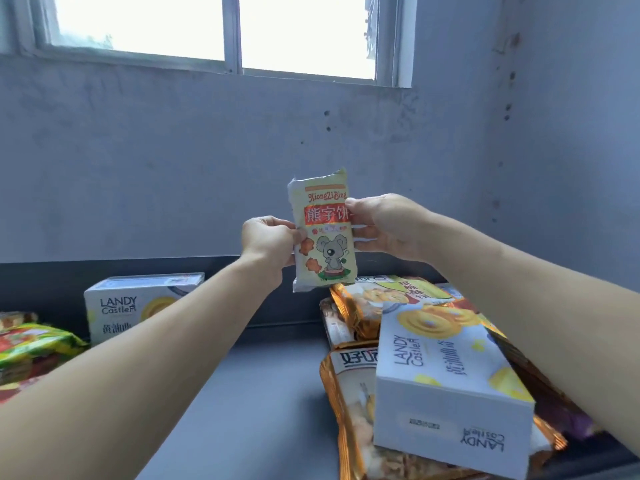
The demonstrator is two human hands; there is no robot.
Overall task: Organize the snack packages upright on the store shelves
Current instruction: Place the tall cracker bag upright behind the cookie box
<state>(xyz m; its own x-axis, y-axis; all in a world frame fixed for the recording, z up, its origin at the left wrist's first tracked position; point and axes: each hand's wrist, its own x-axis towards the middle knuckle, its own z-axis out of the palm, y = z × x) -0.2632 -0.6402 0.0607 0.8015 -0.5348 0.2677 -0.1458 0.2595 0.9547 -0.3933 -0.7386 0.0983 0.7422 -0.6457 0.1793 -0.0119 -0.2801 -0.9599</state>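
A pale yellow biscuit packet [323, 233] with a red label and a grey koala drawing is held upright in the air above the grey shelf top [263, 403]. My left hand [268, 242] pinches its left edge and my right hand [384, 228] grips its right edge. One white Landy Castle box [135, 306] stands upright at the back left. A second Landy Castle box [450, 386] lies flat on top of gold snack bags [349, 420] at the right.
Green and red snack bags [31, 348] lie at the far left edge. More bags [391, 292] are heaped behind the flat box. A dark back rail [104, 271] runs along the shelf under a grey wall with a window [221, 29].
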